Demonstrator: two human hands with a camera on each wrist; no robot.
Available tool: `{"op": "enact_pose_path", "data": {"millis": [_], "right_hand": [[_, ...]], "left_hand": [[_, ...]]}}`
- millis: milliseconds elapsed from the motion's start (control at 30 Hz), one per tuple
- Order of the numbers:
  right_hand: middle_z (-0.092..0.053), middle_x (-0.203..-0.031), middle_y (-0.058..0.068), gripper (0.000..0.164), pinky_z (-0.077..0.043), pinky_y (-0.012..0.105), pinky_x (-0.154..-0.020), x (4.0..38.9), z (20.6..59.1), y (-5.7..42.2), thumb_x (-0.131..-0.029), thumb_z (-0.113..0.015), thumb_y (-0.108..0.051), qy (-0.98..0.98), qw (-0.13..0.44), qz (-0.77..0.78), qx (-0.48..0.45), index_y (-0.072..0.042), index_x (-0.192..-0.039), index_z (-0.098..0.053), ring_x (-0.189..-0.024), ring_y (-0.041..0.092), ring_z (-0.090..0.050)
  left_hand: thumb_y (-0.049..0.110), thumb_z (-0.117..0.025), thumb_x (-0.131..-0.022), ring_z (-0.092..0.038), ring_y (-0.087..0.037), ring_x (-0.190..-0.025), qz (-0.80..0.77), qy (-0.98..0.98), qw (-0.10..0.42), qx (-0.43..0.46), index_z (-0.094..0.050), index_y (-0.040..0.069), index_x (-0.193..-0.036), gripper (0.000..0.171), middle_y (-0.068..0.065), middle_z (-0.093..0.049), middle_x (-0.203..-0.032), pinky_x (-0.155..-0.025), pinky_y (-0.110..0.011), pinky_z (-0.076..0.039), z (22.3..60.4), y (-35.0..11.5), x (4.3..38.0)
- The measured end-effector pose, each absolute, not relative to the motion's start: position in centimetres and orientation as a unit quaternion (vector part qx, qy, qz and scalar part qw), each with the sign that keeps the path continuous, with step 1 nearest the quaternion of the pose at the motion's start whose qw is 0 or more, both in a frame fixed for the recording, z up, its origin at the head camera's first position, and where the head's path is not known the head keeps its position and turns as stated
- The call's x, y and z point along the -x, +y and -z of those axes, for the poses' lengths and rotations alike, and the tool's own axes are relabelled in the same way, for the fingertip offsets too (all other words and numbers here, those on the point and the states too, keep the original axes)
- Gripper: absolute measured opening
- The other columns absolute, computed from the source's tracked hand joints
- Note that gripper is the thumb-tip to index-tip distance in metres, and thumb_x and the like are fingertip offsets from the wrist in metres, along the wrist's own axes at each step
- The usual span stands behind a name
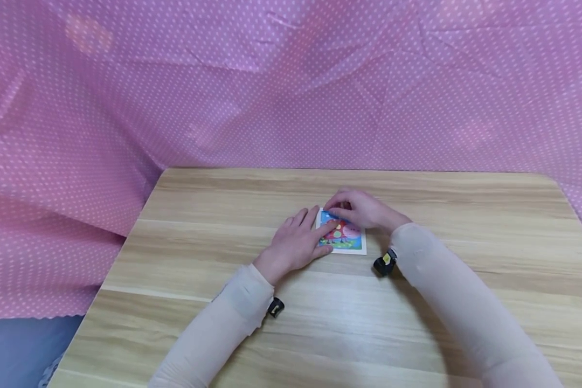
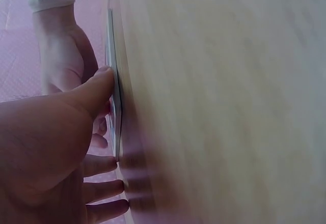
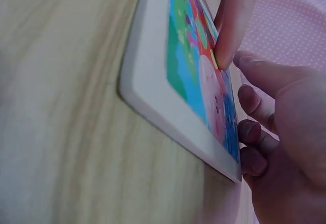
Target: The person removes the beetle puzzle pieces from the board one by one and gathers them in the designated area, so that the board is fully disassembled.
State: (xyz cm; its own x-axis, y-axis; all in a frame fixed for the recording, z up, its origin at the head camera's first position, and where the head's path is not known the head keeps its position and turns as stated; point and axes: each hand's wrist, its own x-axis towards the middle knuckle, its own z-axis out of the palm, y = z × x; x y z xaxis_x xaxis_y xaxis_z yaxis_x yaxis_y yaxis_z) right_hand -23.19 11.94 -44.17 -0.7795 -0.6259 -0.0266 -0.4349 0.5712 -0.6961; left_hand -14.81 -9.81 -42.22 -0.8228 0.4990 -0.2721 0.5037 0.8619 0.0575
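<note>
A small flat picture board (image 1: 341, 251) with a white border and a bright cartoon of a pink pig lies on the wooden table. My left hand (image 1: 295, 243) lies spread at its left side, fairly straight. Its index finger presses on the picture and its thumb touches the near edge. From the far side my right hand (image 1: 361, 209) reaches over, pinching at the board's upper left corner with thumb and forefinger. In the right wrist view the other right fingers (image 3: 253, 160) curl along the edge of the picture board (image 3: 153, 89). What lies under those fingertips is hidden.
Wood-grain tabletop (image 1: 320, 334) surrounds the board on all sides. A pink polka-dot cloth (image 1: 291, 86) hangs behind the table and down its left side. Small black cameras (image 1: 385, 263) are strapped at both wrists over pale sleeves.
</note>
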Motion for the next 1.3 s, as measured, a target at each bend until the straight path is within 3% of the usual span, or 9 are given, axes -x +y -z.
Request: {"op": "enact_pose_path", "data": {"millis": [300, 633, 1000, 1300], "right_hand": [[-0.067, -0.119, 0.006, 0.026, -0.049, 0.037, -0.094, 23.2, 44.6, 12.1, -0.108, -0.066, -0.013, 0.876, 0.144, 0.334, 0.317, -0.015, -0.131, -0.079, -0.106, 0.02, -0.059], [-0.063, -0.115, 0.006, 0.029, -0.049, 0.033, -0.087, 23.4, 44.9, 12.2, -0.109, -0.063, -0.01, 0.868, 0.124, 0.324, 0.355, -0.012, -0.135, -0.076, -0.101, 0.018, -0.056], [-0.061, -0.12, 0.008, 0.03, -0.056, 0.042, -0.098, 23.5, 44.1, 12.1, -0.111, -0.061, -0.012, 0.87, 0.109, 0.277, 0.392, -0.014, -0.139, -0.072, -0.106, 0.02, -0.062], [-0.058, -0.121, 0.007, 0.03, -0.056, 0.044, -0.098, 23.5, 43.8, 11.8, -0.112, -0.057, -0.012, 0.87, 0.127, 0.262, 0.398, -0.018, -0.139, -0.07, -0.103, 0.02, -0.061]], "left_hand": [[0.061, -0.047, -0.111, -0.025, -0.041, -0.165, 0.011, 0.953, 0.147, -0.265, -0.03, 0.041, -0.171, 0.066, -0.017, -0.02, -0.18, -0.13, -0.055, -0.034, 42.2, -9.7, 14.7], [0.062, -0.047, -0.11, -0.025, -0.04, -0.165, 0.02, 0.954, 0.146, -0.259, -0.029, 0.042, -0.171, 0.066, -0.016, -0.02, -0.18, -0.129, -0.054, -0.035, 42.1, -9.6, 15.0], [0.062, -0.047, -0.11, -0.023, -0.04, -0.166, 0.01, 0.954, 0.153, -0.258, -0.029, 0.042, -0.171, 0.066, -0.015, -0.018, -0.181, -0.13, -0.055, -0.033, 41.9, -9.8, 15.2], [0.063, -0.047, -0.11, -0.025, -0.043, -0.165, 0.014, 0.955, 0.147, -0.255, -0.03, 0.042, -0.17, 0.066, -0.015, -0.019, -0.181, -0.13, -0.057, -0.033, 42.0, -9.7, 15.1]]}}
